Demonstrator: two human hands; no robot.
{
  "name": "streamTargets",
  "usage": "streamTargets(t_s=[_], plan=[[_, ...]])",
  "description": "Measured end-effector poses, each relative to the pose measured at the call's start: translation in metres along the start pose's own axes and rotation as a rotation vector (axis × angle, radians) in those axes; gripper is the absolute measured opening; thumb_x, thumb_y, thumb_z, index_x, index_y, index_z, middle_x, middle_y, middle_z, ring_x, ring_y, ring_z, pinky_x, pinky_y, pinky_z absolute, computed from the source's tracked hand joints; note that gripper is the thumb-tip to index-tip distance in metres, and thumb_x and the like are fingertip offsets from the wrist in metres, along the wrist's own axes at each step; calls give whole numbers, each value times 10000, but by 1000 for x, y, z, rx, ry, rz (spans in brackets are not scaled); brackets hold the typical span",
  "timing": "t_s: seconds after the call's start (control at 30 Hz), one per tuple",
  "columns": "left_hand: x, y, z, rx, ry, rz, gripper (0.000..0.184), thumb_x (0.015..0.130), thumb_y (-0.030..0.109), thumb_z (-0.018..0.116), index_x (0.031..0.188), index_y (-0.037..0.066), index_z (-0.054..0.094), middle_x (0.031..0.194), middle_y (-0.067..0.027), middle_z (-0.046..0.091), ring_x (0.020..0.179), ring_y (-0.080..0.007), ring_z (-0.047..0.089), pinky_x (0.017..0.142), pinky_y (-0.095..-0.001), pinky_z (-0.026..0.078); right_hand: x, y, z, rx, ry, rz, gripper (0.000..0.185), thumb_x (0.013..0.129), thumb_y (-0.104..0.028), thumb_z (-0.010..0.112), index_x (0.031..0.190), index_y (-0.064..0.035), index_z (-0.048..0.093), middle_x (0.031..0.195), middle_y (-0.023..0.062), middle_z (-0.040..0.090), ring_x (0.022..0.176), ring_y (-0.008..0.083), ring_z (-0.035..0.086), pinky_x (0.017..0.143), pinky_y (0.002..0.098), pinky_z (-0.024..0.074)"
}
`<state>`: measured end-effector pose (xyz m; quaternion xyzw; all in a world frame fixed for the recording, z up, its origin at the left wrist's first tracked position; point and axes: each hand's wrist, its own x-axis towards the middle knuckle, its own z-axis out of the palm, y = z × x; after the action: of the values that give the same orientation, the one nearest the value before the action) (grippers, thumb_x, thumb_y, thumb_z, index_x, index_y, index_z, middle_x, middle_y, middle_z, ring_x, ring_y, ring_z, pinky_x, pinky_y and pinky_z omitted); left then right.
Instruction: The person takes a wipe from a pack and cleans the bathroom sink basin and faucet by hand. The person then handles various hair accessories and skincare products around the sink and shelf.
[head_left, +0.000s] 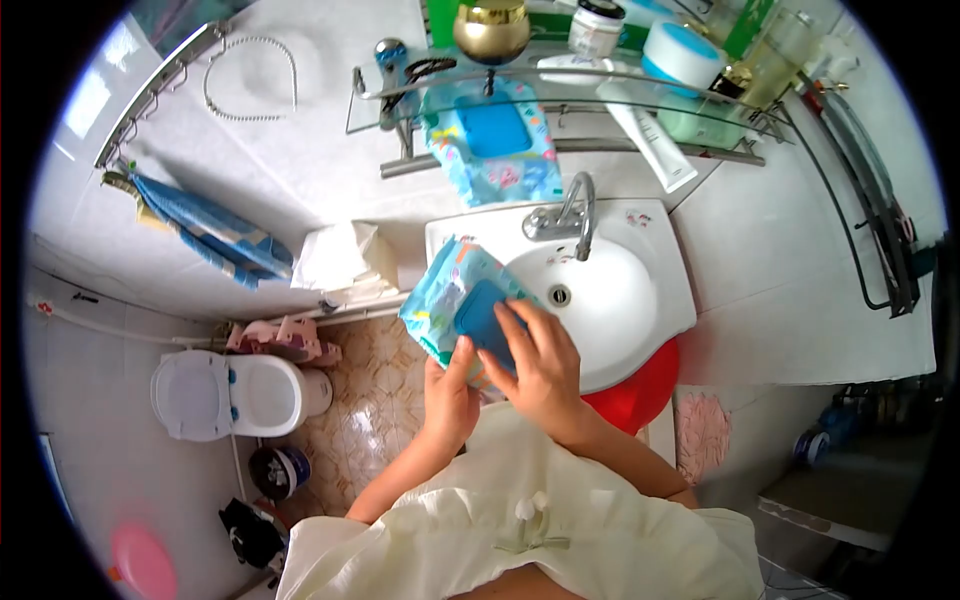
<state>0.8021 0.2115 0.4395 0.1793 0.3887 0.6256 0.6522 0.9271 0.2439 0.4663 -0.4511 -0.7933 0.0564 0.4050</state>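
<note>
A light-blue pack of wet wipes (437, 290) with a blue plastic lid (486, 318) is held tilted in front of me, just left of the washbasin. My left hand (452, 395) grips its lower edge, thumb on the front and the other fingers mostly hidden behind. Over the lid lies my right hand (540, 365), fingers apart and touching its right part. The lid looks closed, though the right hand covers some of it. A similar pack of wipes (495, 140) stands against the wall, behind the glass shelf.
The white washbasin (672, 290) with a chrome faucet (578, 215) is close on the right, a red basin (640, 385) below it. Jars and tubes crowd the glass shelf (600, 85). Tissues (345, 258), a blue towel (210, 228) and a toilet (270, 392) are on the left.
</note>
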Motion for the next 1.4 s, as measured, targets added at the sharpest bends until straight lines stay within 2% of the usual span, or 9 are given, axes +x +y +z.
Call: streamTargets(t_s=[0.13,0.23,0.27,0.4,0.53,0.77,0.97,1.27,1.4], plan=[[2,-1,-2,38,88,-28,407,897,295,598,1219,83,463,1124,-42,573,987,-169,576,774,-362,528,-1,12,-6,-27,51,-42,338,804,-128,611,1101,30,577,1025,168,582,837,314,599,726,378,499],[0,10,5,-52,26,-131,455,894,332,591,1243,85,437,1148,-56,566,1009,-200,581,797,-389,530,9,34,-15,157,164,86,300,804,-12,577,1103,5,573,819,159,611,698,298,608,652,380,497],[-1,14,5,-96,5,-169,527,902,337,572,1311,63,385,1257,-94,525,1137,-248,527,975,-413,430,18,38,-21,133,208,102,310,794,-4,588,1104,-6,573,870,151,607,745,295,603,680,382,494],[0,25,10,-101,-30,-200,585,878,372,597,1318,56,378,1270,-99,516,1141,-257,527,979,-427,428,43,43,-49,-199,53,-17,339,741,-9,638,1075,-39,589,1070,90,537,963,278,526,810,373,458],[0,29,14,-87,-14,-178,521,897,356,576,1299,71,403,1241,-72,531,1119,-232,533,955,-418,435,39,38,-45,-98,-40,-231,227,723,-28,669,943,-34,614,987,81,552,888,273,538,771,364,461],[-7,26,17,-65,0,-33,481,909,327,566,1296,91,405,1231,-59,533,1124,-206,521,947,-398,432,26,10,-33,252,-7,96,252,711,-109,727,917,-48,596,963,69,534,871,270,522,753,380,418],[-8,33,16,-89,-51,-37,420,918,304,558,1256,87,433,1203,-57,544,1095,-198,537,930,-379,445,32,2,-46,190,-193,-70,350,639,-122,756,946,-101,589,1008,53,529,929,256,520,813,417,376],[-1,33,15,26,-65,-122,543,791,215,711,1228,33,445,1133,-81,568,1008,-184,571,829,-354,507,47,2,-33,131,40,-65,152,710,-33,674,826,-74,585,768,53,557,617,207,573,545,319,449],[1,33,17,20,-29,-166,467,799,171,689,1191,26,478,1094,-80,583,971,-179,589,814,-341,513,47,3,-23,215,31,-75,167,732,-4,665,860,-69,580,680,46,587,608,210,578,553,313,461]])
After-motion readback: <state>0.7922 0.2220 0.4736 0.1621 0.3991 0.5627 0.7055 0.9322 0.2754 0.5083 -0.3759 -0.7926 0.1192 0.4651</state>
